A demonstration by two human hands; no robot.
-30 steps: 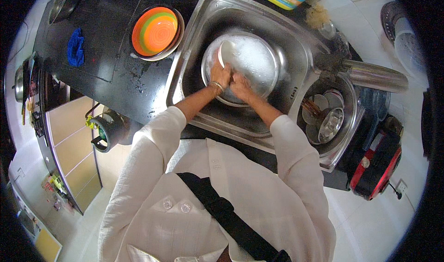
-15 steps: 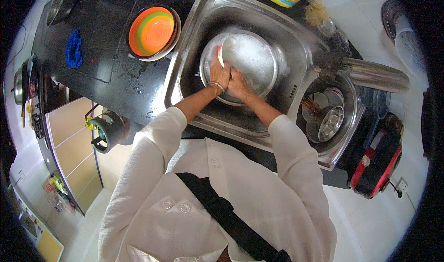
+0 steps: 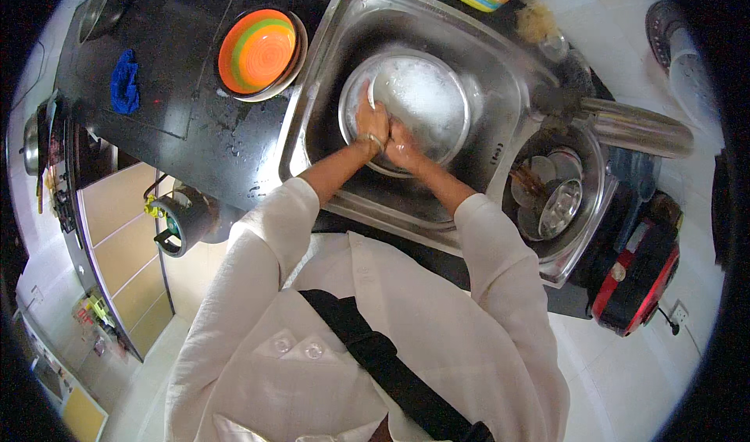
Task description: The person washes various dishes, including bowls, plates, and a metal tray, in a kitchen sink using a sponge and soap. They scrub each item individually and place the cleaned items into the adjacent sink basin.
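A round metal basin (image 3: 466,114) of white suds sits in the steel sink (image 3: 312,141). Over its near left part my left hand (image 3: 373,122) is closed on a white curved dish (image 3: 372,92), only its pale edge showing against the foam. Whether that dish is a bowl or a spoon I cannot tell. My right hand (image 3: 401,144) presses close beside the left, its fingers curled in and slightly blurred. What those fingers hold, if anything, is hidden.
Left of the sink stand stacked bowls, an orange and green bowl (image 3: 258,54) on top. Farther left lies a blue cloth (image 3: 124,83). A smaller basin (image 3: 598,157) at right holds chopsticks (image 3: 530,183) and a metal bowl (image 3: 560,208). A thick steel faucet (image 3: 637,126) juts above it.
The white dish has tilted, so its pale inside and red edge show less. My left hand has turned slightly; my right hand stays close beside it.
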